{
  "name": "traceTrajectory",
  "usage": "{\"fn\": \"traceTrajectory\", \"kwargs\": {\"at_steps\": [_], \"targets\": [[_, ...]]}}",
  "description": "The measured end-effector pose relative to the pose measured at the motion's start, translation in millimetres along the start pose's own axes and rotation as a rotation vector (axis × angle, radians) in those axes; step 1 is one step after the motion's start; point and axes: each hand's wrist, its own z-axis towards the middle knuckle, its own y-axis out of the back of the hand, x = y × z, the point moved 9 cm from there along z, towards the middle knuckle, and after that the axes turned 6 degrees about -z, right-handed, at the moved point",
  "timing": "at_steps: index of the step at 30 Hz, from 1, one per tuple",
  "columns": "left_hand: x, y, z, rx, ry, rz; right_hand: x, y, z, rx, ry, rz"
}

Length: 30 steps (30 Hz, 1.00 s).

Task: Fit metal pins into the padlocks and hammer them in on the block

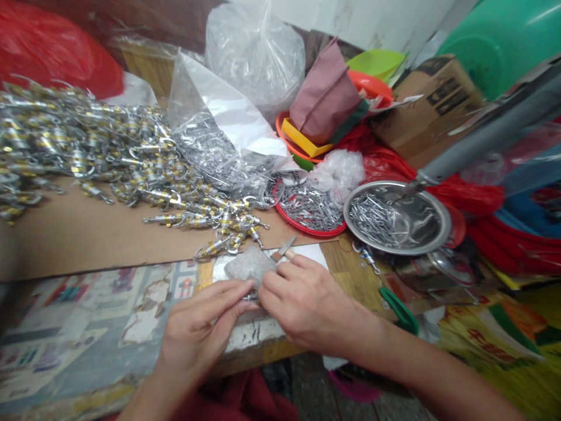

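My left hand (201, 318) is closed in a pinch at the table's front edge, its fingertips on a small metal piece (249, 297) that is mostly hidden. Close against it, my right hand (302, 292) is closed too, fingers curled by the same piece. A knife-like tool with a short metal blade (284, 247) sticks out from between the right fingers, pointing up and away. Just beyond both hands lies a crumpled clear plastic bag (249, 264) on a white sheet (316, 255). Several silver and yellow metal fittings (214, 247) lie behind the bag.
A large heap of fittings (79, 146) covers cardboard (87, 234) at the left. Behind stand a plastic bag of metal pins (210, 152), a red tray of pins (311, 207) and a steel bowl (440, 225). A grey metal bar (491, 126) slants over the bowl.
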Motion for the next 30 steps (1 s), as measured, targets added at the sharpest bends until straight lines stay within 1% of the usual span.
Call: {"fn": "traceTrajectory", "kwargs": {"at_steps": [2, 3, 5, 6, 8, 10, 13, 16, 19, 21, 24, 26, 28, 30], "targets": [[-1, -1.8, 0, 0.017, -0.008, -0.024, 1, 2, -2, 0.011, -0.008, 0.012], [2, -2.1, -1, 0.022, 0.03, -0.041, -1, 2, -3, 0.017, -0.027, 0.043], [15, -1.1, -3, 0.017, 0.179, -0.096, -6, 3, -7, -0.001, -0.101, 0.166], [22, -0.2, -5, 0.005, 0.265, -0.135, -10, 4, -10, -0.036, -0.143, 0.247], [34, 0.9, -10, -0.022, 0.415, -0.214, -13, 9, -17, -0.161, -0.196, 0.376], [39, 0.1, -14, -0.029, 0.498, -0.275, -8, 14, -23, -0.306, -0.183, 0.382], [39, -1.6, -15, -0.001, 0.534, -0.292, 2, 16, -29, -0.454, -0.134, 0.289], [35, -2.8, -13, 0.045, 0.527, -0.274, 0, 14, -31, -0.531, -0.135, 0.345], [36, -6.3, -13, 0.081, 0.54, -0.335, -10, 9, -31, -0.569, -0.185, 0.52], [41, -9.9, -15, 0.093, 0.584, -0.375, -17, 4, -31, -0.598, -0.246, 0.641], [50, -12.6, -22, 0.051, 0.692, -0.401, -20, -1, -31, -0.64, -0.337, 0.789], [52, -16.5, -27, 0.009, 0.742, -0.499, -21, -4, -32, -0.65, -0.414, 0.859], [52, -21.3, -31, -0.022, 0.755, -0.625, -23, -6, -33, -0.621, -0.473, 0.913], [52, -23.5, -32, -0.048, 0.747, -0.691, -29, -12, -30, -0.524, -0.464, 0.954]]}}
